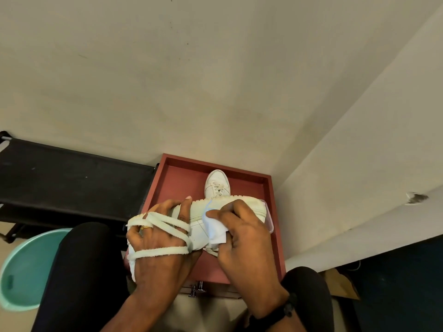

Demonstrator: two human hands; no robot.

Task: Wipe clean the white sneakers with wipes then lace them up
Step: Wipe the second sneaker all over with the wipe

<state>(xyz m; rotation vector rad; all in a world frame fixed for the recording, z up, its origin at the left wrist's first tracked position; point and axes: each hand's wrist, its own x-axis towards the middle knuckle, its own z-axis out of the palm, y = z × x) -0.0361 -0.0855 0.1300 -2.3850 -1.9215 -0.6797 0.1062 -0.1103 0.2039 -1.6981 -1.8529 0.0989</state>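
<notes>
Our left hand [155, 240], lace [167, 222] looped over it, gripped one sneaker [230, 207] above the tray [172, 178]. Our right hand [247, 240] pinched a wipe [214, 226] against its side. We judged wiping unfinished and lacing left to do, though the far sneaker [217, 184] looked laced.

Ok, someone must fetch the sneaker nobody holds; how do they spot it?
Find the brick-red square tray in the wall corner. On it stands a white lace-up sneaker, toe towards the wall. Unlike the other white sneaker, gripped sideways by the left hand, it is untouched and laced.
</notes>
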